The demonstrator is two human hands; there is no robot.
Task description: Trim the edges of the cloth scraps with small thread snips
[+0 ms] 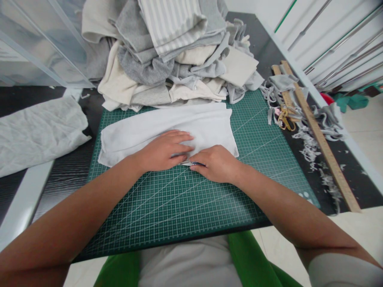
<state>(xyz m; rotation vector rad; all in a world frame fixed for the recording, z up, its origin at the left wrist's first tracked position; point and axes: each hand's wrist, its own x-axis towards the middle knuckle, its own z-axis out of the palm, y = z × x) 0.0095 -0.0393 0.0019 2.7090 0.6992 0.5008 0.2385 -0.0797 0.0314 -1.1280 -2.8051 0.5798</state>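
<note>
A white cloth (206, 123), folded into a long strip, lies across the green cutting mat (179, 207). My left hand (164, 150) rests flat on the cloth, fingers spread, pressing near its front edge. Just right of it, my right hand (215, 162) is closed around a small metal tool (197, 163) with a dark blue part. The tool's slim silver tip points left, at the cloth's front edge beside my left fingertips. My right fingers cover most of the tool, so its exact kind is hidden.
Behind the cloth rises a heap of grey, cream and striped fabric (167, 67). Gold-handled scissors (285, 119), a long wooden ruler (326, 147) and fabric scraps (309, 147) lie along the right side. At left are another pale cloth (38, 133) and a translucent plastic bin (42, 40).
</note>
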